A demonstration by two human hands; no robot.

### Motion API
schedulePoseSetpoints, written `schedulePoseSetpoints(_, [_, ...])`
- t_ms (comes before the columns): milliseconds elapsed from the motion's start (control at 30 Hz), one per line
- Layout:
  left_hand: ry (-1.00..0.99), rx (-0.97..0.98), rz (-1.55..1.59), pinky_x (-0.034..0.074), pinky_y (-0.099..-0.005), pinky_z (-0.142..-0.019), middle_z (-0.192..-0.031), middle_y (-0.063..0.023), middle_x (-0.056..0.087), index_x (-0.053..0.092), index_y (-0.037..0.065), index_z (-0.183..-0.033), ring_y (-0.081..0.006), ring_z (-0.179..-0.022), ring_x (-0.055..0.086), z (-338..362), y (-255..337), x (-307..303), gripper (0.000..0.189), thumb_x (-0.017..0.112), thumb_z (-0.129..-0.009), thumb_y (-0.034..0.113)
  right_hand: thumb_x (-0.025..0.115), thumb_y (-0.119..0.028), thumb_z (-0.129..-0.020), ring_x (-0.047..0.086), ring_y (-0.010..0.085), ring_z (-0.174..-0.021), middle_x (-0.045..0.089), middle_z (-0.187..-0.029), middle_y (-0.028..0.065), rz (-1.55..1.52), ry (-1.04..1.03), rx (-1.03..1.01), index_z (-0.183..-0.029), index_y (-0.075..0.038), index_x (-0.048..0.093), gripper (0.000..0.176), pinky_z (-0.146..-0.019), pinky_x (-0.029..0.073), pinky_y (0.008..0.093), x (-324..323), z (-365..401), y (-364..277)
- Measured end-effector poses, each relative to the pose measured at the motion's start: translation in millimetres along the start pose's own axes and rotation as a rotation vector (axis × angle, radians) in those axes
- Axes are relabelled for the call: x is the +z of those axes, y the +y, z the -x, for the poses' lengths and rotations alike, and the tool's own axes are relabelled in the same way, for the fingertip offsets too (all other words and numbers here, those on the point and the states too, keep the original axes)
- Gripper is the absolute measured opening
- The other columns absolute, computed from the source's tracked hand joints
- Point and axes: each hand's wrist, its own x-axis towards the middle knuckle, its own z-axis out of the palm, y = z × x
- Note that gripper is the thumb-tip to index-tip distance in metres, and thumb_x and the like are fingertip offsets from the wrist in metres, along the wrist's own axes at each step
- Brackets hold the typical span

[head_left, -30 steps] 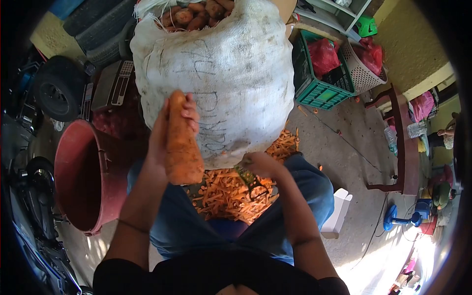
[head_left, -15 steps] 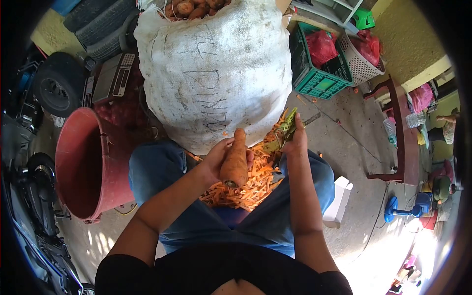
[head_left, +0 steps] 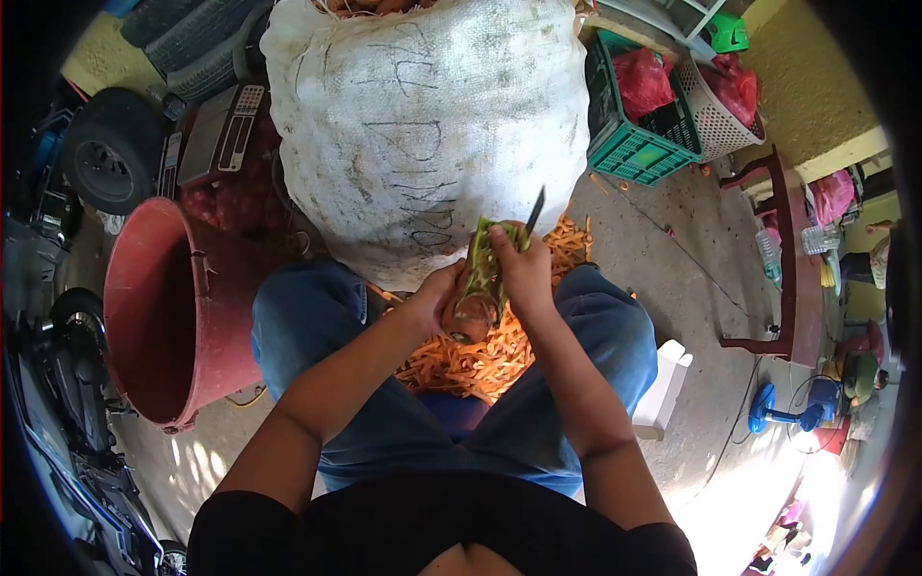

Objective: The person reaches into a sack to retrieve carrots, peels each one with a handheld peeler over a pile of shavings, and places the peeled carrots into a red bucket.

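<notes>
1. Left hand (head_left: 442, 294): fingers curled round the side of 1 large carrot (head_left: 470, 321), gripping it. Fingertips on the far side are hidden, so can't tell their exact spread.
2. Carrot: between the 2 hands, blunt end nearest the wearer, its far part covered by the green tool. Sits just right of the left fingers.
3. Right hand (head_left: 524, 270): fingers closed on 1 green tool (head_left: 482, 257), thumb along its top. Tool lies over the carrot; can't tell if its edge is touching the skin.
4. Dark blade (head_left: 536, 208) sticks out past the right fingers, tip pointing away from the wearer. Where it joins or is held is hidden by the hand.
5. Orange peels (head_left: 467, 369): heaped below both sets of fingers, between the knees. More peels beyond the right fingers, by the sack edge.
6. White sack (head_left: 432, 125), handwriting on it: directly ahead of the fingers, roots showing at its open top.
7. Red bin (head_left: 226, 317): well left of the left fingers, beside the left knee.
8. Green crate (head_left: 639, 158): ahead and right of the right fingers, red bag inside. White box (head_left: 661, 392): right of the right knee.
</notes>
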Motion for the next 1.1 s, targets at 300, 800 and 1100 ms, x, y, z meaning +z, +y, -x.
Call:
schedulePoseSetpoints(300, [-0.019, -0.132, -0.347, 0.049, -0.0312, -0.059, -0.075, -0.0108, 0.056, 0.047, 0.002, -0.094, -0.0186, -0.064, 0.057, 19, -8, 9, 0.034, 0.028, -0.089, 0.03, 0.053, -0.015, -0.079, 0.049, 0.0206, -0.045, 0.052, -0.054, 0.0124, 0.499, 0.34, -0.145, -0.075, 0.001, 0.053, 0.017, -0.043, 0.037, 0.0306, -29, -30, 10])
schedulePoseSetpoints(800, [0.08, 0.045, -0.154, 0.05, -0.0296, -0.058, -0.078, -0.0068, 0.057, 0.048, 0.003, -0.096, -0.0152, -0.064, 0.058, 19, 3, 10, 0.029, 0.032, -0.088, 0.026, 0.052, -0.019, -0.081, 0.053, 0.0155, -0.055, 0.056, -0.062, 0.0108, 0.21, 0.097, -0.211, -0.084, 0.002, 0.053, 0.021, -0.052, 0.041, 0.0281, 12, 23, -7])
schedulePoseSetpoints(1100, [-0.014, -0.173, -0.413, 0.048, -0.0301, -0.059, -0.076, -0.0111, 0.054, 0.044, 0.001, -0.1, -0.0188, -0.063, 0.055, 34, -9, 15, 0.035, 0.029, -0.089, 0.031, 0.049, -0.016, -0.081, 0.049, 0.011, -0.05, 0.055, -0.062, 0.0066, 0.617, 0.676, -0.23, -0.079, 0.001, 0.058, 0.019, -0.043, 0.039, 0.0266, -78, -65, 16])
